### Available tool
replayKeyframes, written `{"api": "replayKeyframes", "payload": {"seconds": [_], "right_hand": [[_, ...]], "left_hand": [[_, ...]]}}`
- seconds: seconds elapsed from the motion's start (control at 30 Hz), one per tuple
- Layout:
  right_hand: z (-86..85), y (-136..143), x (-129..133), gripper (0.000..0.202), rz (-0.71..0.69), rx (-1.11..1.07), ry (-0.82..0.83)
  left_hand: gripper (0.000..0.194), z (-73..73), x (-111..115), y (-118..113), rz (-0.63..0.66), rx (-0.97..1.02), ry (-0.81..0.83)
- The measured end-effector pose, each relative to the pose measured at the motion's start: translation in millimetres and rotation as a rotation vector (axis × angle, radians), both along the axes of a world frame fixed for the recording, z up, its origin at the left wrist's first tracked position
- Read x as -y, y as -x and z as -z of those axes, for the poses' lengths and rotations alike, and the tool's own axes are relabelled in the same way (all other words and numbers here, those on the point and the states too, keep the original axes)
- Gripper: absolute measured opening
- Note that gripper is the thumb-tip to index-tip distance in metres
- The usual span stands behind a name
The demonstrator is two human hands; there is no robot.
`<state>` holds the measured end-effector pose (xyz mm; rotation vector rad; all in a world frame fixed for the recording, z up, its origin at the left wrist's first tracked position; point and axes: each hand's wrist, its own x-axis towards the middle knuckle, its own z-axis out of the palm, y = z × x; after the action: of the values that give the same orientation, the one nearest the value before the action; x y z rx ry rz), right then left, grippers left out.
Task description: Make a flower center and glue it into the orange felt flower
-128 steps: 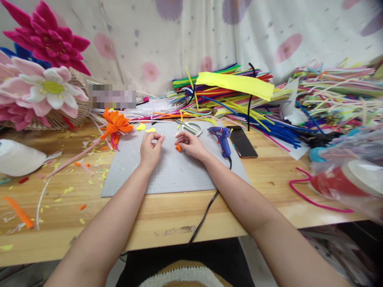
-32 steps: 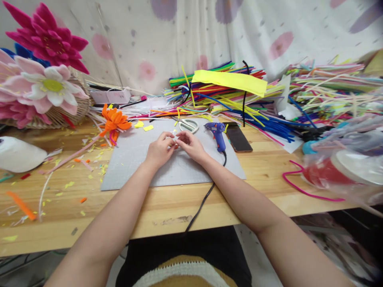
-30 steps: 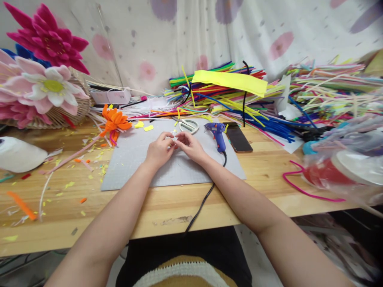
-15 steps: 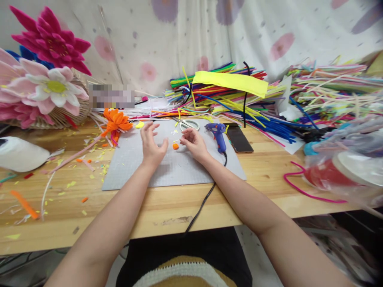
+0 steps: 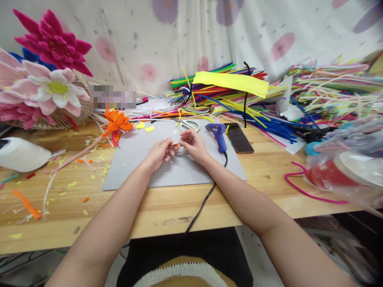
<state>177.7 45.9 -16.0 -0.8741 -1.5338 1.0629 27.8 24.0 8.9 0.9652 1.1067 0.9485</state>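
Over the near-centre of the cutting mat (image 5: 131, 167), the left hand (image 5: 160, 154) and right hand (image 5: 195, 146) have their fingertips closed on a small orange piece (image 5: 177, 146). It's apart from the petalled orange flower (image 5: 116, 122), far left; how finished the piece is, I can't tell. The glue gun (image 5: 220, 137) lies right.

Both bare forearms reached up from the lower corners; the left hand (image 5: 161, 153) and right hand (image 5: 194, 144) nearly met at the frame's centre, fingers curled.
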Motion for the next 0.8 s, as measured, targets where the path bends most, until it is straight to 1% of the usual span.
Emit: {"api": "replayKeyframes", "payload": {"seconds": [0.13,0.23,0.33,0.47,0.6,0.8], "right_hand": [[-0.9,-0.3,0.8,0.027,0.007,0.037,0.004],[-2.7,-1.3,2.4,0.028,-0.002,0.066,0.003],[-4.3,-1.9,4.3,0.033,-0.049,0.068,0.044],[-2.2,-0.1,4.1,0.037,-0.111,0.053,0.113],[2.8,1.7,0.3,0.034,-0.105,0.035,0.114],[4.0,0.0,-2.6,0.028,-0.086,0.025,0.120]], "left_hand": [[0.025,-4.4,1.7,3.5,-0.026,0.007,-0.002],[0.025,-4.0,2.0,3.1,-0.074,-0.045,-0.069],[0.024,-2.8,1.7,1.6,-0.118,-0.120,-0.152],[0.021,-1.6,2.3,0.1,-0.095,-0.168,-0.212],[0.024,-1.2,3.3,-0.8,-0.069,-0.176,-0.221],[0.033,-0.1,2.0,1.2,-0.121,-0.129,-0.182]]}}
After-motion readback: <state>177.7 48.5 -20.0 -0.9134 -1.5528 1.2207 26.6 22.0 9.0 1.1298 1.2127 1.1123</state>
